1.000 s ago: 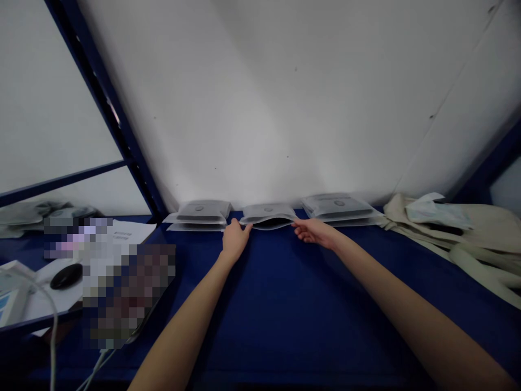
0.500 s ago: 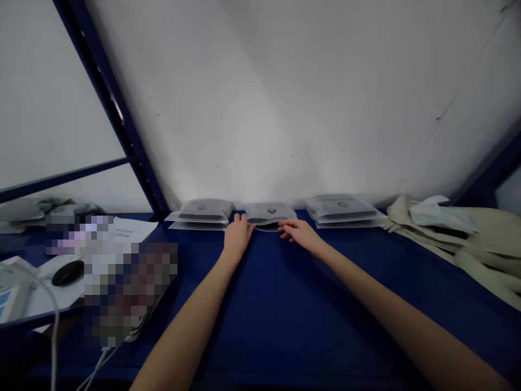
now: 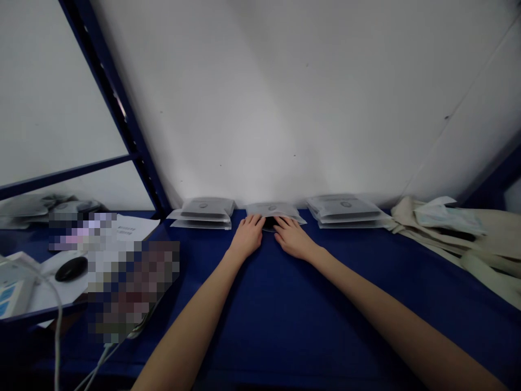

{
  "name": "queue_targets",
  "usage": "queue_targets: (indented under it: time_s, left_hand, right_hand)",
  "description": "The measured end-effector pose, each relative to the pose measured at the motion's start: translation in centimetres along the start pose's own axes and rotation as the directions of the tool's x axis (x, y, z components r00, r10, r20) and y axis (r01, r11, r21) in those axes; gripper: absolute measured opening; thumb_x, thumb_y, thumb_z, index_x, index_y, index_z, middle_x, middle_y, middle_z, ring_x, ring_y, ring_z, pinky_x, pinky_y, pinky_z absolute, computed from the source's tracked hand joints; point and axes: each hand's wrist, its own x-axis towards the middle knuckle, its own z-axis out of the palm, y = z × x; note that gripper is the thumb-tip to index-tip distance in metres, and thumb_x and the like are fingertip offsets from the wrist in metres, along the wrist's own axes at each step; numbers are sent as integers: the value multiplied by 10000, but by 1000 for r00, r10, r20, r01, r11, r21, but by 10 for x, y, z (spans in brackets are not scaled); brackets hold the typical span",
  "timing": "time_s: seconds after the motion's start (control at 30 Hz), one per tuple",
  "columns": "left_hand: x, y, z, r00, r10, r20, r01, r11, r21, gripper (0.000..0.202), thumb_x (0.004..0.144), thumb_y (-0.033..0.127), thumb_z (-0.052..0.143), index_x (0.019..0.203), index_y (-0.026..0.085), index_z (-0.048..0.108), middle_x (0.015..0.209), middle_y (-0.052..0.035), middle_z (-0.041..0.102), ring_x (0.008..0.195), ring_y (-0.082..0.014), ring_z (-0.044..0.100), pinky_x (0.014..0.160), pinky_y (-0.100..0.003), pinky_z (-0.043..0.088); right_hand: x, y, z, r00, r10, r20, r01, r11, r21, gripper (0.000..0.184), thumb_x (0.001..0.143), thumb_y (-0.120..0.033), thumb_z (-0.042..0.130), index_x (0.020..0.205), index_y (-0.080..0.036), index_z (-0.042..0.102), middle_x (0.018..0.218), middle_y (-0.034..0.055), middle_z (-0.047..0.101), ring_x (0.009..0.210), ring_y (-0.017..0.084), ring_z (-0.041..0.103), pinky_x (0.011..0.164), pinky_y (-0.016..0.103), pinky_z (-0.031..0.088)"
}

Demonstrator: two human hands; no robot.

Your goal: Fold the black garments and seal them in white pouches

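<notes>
Grey-white plastic pouch (image 3: 275,208) sits at the far edge of the blue table (image 3: 285,309), its back edge at the white wall (image 3: 285,108).

- Both arms are stretched straight ahead and converge on the pouch.
- Left hand (image 3: 246,237): palm down, fingers extended and close together, tips on the pouch's near-left edge.
- Right hand (image 3: 293,239): mirrored pose, tips on the near-right edge.
- Neither hand is curled round anything. Contact is flat only.
- The pouch lies flat, long axis left-right along the wall. Its mouth faces the person, with a dark gap showing between the two hands.
- Can't tell whether any fingertips go into that gap.
- There's a round mark on the top face; the print is too blurred to read.
- Left stack of pouches (image 3: 203,209) and right stack of pouches (image 3: 345,208) flank it. Both sit near it, same orientation, not touching.
- Beige cloth bags (image 3: 451,231) at far right are cut off by the frame edge.
- Part of the left side is pixelated. A black mouse (image 3: 71,268) on paper (image 3: 132,228) is readable there. A white cable (image 3: 57,331) runs off the bottom.
</notes>
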Motion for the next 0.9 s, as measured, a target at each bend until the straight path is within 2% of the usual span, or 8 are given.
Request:
queue_targets:
  time_s: [0.2,0.3,0.4,0.5,0.63,0.77,0.9]
  left_hand:
    - [-1,-4,1,997,-75,-4,73,983,-168,505,850,164,438,1351,174,371,1396,-115,424,1284,-226,370,1020,-387,341]
    - [-1,-10,3,994,-107,-30,96,962,-257,534,815,138,490,1336,182,387,1377,-106,448,1278,-209,381,1037,-384,335]
    - [-1,-17,6,988,-131,-84,92,926,-366,513,791,123,542,1289,185,438,1316,-90,510,1236,-190,430,1042,-360,341]
    - [-1,-20,7,976,-176,-128,103,892,-440,479,783,144,584,1248,185,476,1265,-81,550,1193,-190,471,1031,-356,355]
    - [-2,-20,4,972,-200,-123,122,878,-463,438,789,178,608,1215,165,505,1213,-75,584,1141,-199,491,999,-353,383]
    - [-2,-19,0,972,-219,-88,153,869,-469,398,800,191,606,1191,174,531,1160,-60,610,1094,-201,502,967,-339,404]
    - [-3,-21,-1,966,-252,-59,195,858,-475,394,805,210,601,1191,178,533,1132,-61,614,1057,-199,511,926,-329,431]
  right_hand:
    - [1,3,-11,999,-44,11,43,991,124,328,867,-183,424,1094,-147,658,1287,130,549,1249,275,419,1072,464,272]
    - [-1,8,-25,997,-71,13,65,963,261,308,852,-183,444,1042,-184,687,1271,96,567,1227,259,445,1072,453,285]
    - [-3,15,-39,999,-34,40,13,893,450,290,838,-204,467,1002,-218,705,1281,65,562,1223,252,456,1068,447,297]
    - [-7,23,-50,997,34,72,-73,762,644,259,831,-249,495,964,-249,717,1299,32,552,1234,248,452,1077,446,276]
    - [-10,28,-60,990,82,113,-140,535,833,254,817,-359,536,942,-244,726,1311,25,546,1247,251,436,1089,442,229]
    - [-12,26,-64,982,110,156,-183,318,930,298,783,-444,576,932,-237,731,1341,19,523,1248,257,430,1070,406,265]
    - [-14,25,-68,976,118,182,-199,147,969,259,745,-409,618,890,-231,738,1343,24,522,1270,257,408,1055,365,295]
